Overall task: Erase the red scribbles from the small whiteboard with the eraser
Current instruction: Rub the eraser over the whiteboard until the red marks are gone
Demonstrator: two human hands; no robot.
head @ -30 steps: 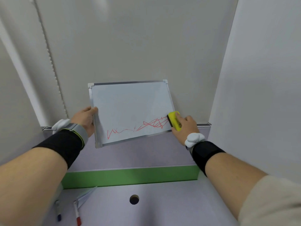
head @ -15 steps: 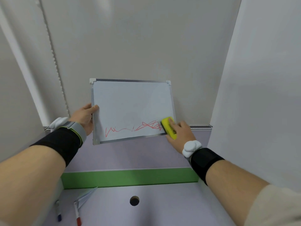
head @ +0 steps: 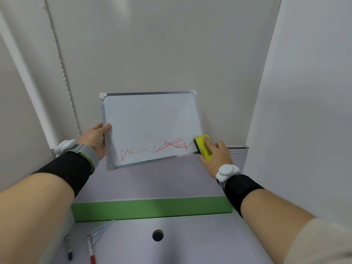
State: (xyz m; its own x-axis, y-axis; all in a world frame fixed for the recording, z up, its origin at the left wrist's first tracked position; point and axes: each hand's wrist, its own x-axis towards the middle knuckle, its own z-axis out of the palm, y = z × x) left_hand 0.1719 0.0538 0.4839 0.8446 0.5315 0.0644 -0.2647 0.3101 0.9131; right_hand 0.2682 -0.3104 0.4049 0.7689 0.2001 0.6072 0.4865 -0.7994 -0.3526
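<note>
A small whiteboard (head: 152,128) is held up in front of a pale wall, its long axis running from about 9 o'clock to 3 o'clock with the right end tipped slightly higher, its face turned toward the camera. Red scribbles (head: 158,148) trail along the lower part of the board. A yellow eraser (head: 203,147), its long axis running from 11 to 5 o'clock, presses against the board's lower right corner at the end of the scribbles, clasped in the right hand (head: 215,155). The left hand (head: 95,140) clamps the board's left edge, thumb on the face. Below, at 6 o'clock, a grey desk (head: 190,242) carries a green strip (head: 152,207), a blue-tipped marker (head: 69,248) and a red-tipped marker (head: 91,252) at 7 o'clock, beside a round hole (head: 158,235).
</note>
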